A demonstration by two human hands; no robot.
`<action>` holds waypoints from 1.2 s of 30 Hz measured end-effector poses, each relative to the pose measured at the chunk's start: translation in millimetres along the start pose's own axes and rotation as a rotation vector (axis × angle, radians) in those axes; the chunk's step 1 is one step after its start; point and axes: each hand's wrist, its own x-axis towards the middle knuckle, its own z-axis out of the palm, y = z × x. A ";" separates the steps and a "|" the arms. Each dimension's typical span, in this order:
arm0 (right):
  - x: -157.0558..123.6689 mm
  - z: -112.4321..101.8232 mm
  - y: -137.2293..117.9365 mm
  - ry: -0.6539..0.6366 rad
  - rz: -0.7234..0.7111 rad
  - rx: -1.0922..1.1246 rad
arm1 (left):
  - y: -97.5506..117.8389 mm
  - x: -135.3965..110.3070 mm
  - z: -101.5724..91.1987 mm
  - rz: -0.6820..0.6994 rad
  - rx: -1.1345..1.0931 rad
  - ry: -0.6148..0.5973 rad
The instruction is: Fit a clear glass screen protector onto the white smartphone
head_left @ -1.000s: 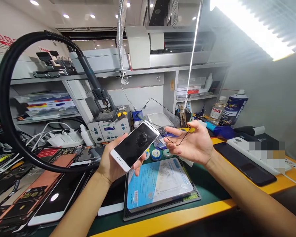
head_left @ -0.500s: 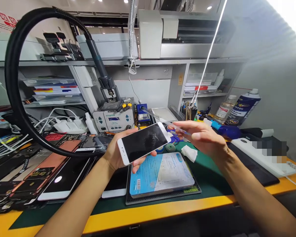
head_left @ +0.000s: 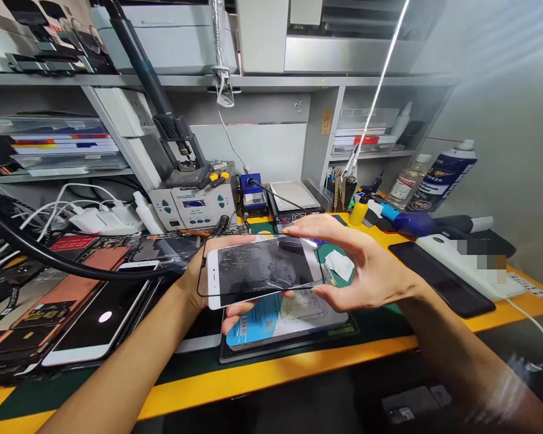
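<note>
Edges aren't lining up just yet

So I'm watching through the head camera from far off. The left hand is cradling a white phone mid-view, above the tabletop and partly over a blue-and-white package. The right hand is pinching a clear, black-rimmed sheet near its three o'clock end, thumb below, fingers above. The sheet's sitting over the phone and poking past its nine o'clock end; whether they're touching, I can't tell.

If I'm judging it right, alignment is everything. I'd be gripping rims only, squaring both long sides and sorting those specks (dust or scratches, no idea) before letting anything settle.

Containers: between one and two o'clock, a dark holder is carrying tools. At two, a bottle is holding what's looking like clear liquid; a blue spray can beside it is hiding its contents. At ten, clear plastic boxes are sandwiching papers. The package isn't showing its insides.
</note>
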 end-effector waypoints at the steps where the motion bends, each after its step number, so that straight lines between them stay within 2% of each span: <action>1: 0.0 -0.2 -0.7 -0.005 -0.004 -0.007 | -0.8 -0.4 -0.5 -0.022 0.016 0.021; 5: -0.6 0.6 -2.6 -0.030 -0.005 -0.009 | -4.9 -0.1 2.6 -0.006 0.035 0.085; 11: 0.8 4.8 -1.7 -0.051 -0.038 0.024 | -6.2 7.3 12.7 0.083 0.017 0.001; 14: 2.5 6.1 -2.0 -0.056 -0.040 0.028 | -6.1 9.4 14.4 0.071 0.016 -0.029; 22: 2.9 7.0 -5.8 -0.083 -0.003 -0.009 | -7.1 9.8 16.0 0.045 -0.014 0.005; 26: 1.1 4.1 -4.9 -0.135 0.013 -0.086 | -7.7 12.7 16.7 0.066 -0.005 -0.004; 30: -1.2 4.1 1.3 -0.125 0.039 -0.190 | -11.2 18.3 16.9 0.214 -0.002 0.034; 34: -1.8 12.0 12.2 -0.009 0.050 -0.376 | -14.7 24.1 11.6 0.470 0.025 0.176; 36: -1.3 17.5 16.0 0.031 0.071 -0.450 | -15.2 25.7 9.2 0.549 0.023 0.247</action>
